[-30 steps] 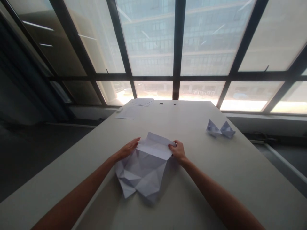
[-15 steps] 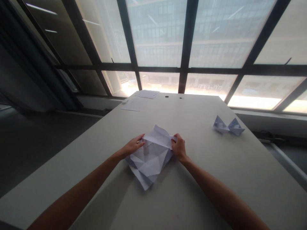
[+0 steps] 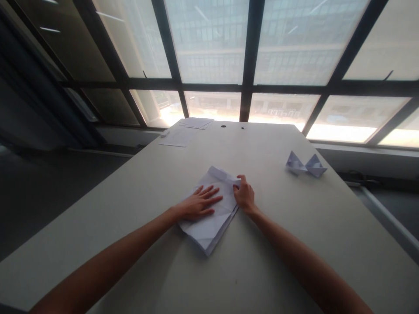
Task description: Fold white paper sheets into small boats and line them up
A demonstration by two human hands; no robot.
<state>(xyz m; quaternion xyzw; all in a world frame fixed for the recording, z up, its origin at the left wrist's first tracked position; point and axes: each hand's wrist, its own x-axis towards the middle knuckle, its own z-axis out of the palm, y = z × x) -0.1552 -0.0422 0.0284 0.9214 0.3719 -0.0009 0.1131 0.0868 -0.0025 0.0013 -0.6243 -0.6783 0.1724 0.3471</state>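
A creased, folded sheet of white paper (image 3: 209,229) lies on the table in front of me, its layers showing along the lower right edge. My left hand (image 3: 199,203) rests flat on top of it with the fingers spread. At the paper's right corner, my right hand (image 3: 244,192) pinches the edge between thumb and fingers. Part of the sheet is covered by the left hand.
Off to the right on the white table (image 3: 262,152) stands a folded paper shape with two peaks (image 3: 306,165). Flat paper sheets (image 3: 178,137) lie at the far left end, near a small white object (image 3: 164,134). Windows rise behind the table.
My left hand has let go of the left edge and moved onto the paper, now lying flat. The paper has gone from raised and crumpled to flatter. My right hand still holds its corner.
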